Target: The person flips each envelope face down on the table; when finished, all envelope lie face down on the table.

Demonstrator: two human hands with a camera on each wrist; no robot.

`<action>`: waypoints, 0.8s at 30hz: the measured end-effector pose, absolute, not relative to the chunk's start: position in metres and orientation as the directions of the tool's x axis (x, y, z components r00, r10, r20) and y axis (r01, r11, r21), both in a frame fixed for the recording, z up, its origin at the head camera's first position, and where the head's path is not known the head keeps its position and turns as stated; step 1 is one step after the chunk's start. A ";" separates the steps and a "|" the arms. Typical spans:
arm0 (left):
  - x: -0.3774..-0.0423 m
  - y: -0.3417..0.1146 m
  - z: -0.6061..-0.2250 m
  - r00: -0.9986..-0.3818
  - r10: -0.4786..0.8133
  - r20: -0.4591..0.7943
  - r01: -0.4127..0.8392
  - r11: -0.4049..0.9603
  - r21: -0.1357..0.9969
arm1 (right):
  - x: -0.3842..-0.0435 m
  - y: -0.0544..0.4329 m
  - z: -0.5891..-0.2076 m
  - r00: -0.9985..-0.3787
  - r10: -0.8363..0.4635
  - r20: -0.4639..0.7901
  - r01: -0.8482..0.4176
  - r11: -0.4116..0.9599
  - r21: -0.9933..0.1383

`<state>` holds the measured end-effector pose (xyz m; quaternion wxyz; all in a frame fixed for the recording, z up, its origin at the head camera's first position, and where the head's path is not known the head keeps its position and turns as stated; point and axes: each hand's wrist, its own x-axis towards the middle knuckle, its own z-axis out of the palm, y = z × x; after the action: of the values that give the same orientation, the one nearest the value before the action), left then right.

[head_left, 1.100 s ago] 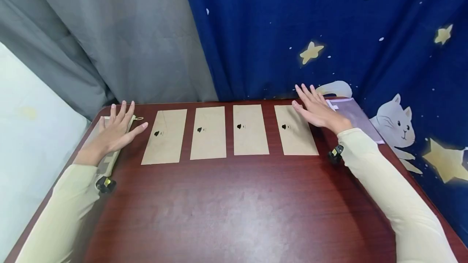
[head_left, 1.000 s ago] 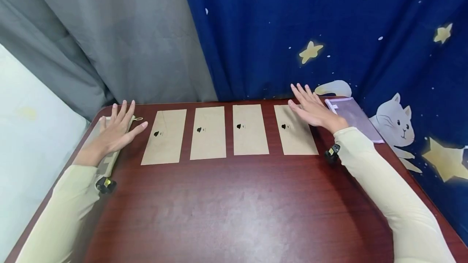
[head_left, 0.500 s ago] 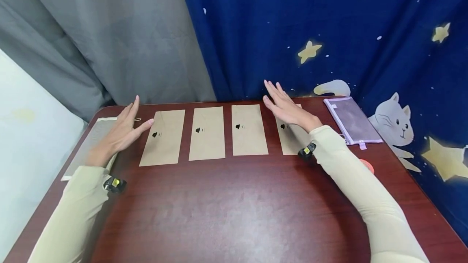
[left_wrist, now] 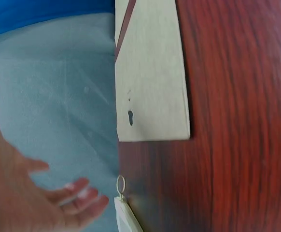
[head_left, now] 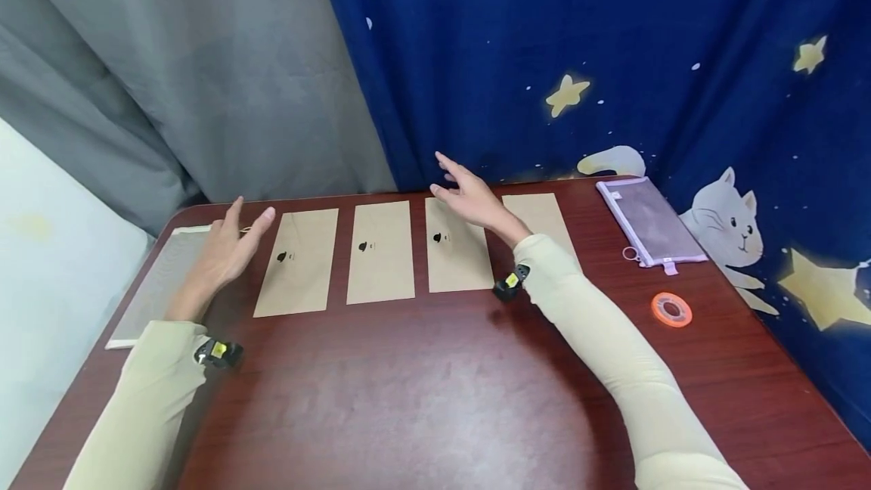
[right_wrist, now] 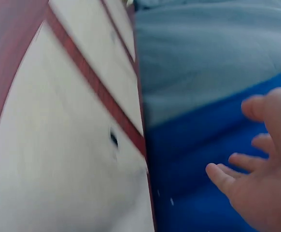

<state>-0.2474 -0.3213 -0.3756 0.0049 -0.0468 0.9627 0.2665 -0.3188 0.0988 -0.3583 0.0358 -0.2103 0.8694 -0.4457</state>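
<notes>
Four brown paper envelopes lie in a row on the dark red table (head_left: 408, 392): the leftmost envelope (head_left: 297, 263), the second envelope (head_left: 382, 252), the third envelope (head_left: 457, 259) and the rightmost envelope (head_left: 544, 219). My left hand (head_left: 234, 237) hovers open, fingers straight, just left of the leftmost envelope (left_wrist: 150, 82) and holds nothing. My right hand (head_left: 466, 191) floats open above the far end of the third envelope, also empty. In the blurred right wrist view the right hand (right_wrist: 261, 183) shows spread fingers above the envelopes (right_wrist: 58, 159).
A grey mesh pouch (head_left: 159, 282) lies along the table's left edge, its zip ring (left_wrist: 121, 183) near my left hand (left_wrist: 29, 203). At the right lie a purple zip pouch (head_left: 649, 221) and an orange tape roll (head_left: 671, 309). Curtains hang behind.
My right hand left the purple pouch and swept left from the rightmost envelope to over the third one. My left hand lifted off the grey pouch and drifted slightly right.
</notes>
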 end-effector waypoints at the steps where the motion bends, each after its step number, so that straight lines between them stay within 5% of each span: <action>1: -0.247 -0.321 -0.375 -0.994 -0.110 -0.025 -0.107 0.850 0.516 | -0.318 0.092 -0.358 -0.918 -0.379 0.112 -0.301 0.485 -0.821; 9: -0.250 -0.315 -0.372 -0.974 -0.188 -0.123 -0.224 0.836 0.501 | -0.310 0.053 -0.362 -0.932 -0.345 -0.110 0.077 0.109 -0.991; 24: -0.253 -0.306 -0.368 -0.955 -0.195 -0.223 -0.290 0.773 0.564 | -0.306 -0.010 -0.374 -0.767 -0.545 -0.339 0.491 -0.157 -0.857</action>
<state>-0.2526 -0.3064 -0.3685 0.0758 -0.1292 0.9385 0.3110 -0.3058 -0.0098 -0.3738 0.3407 -0.0246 0.5529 -0.7600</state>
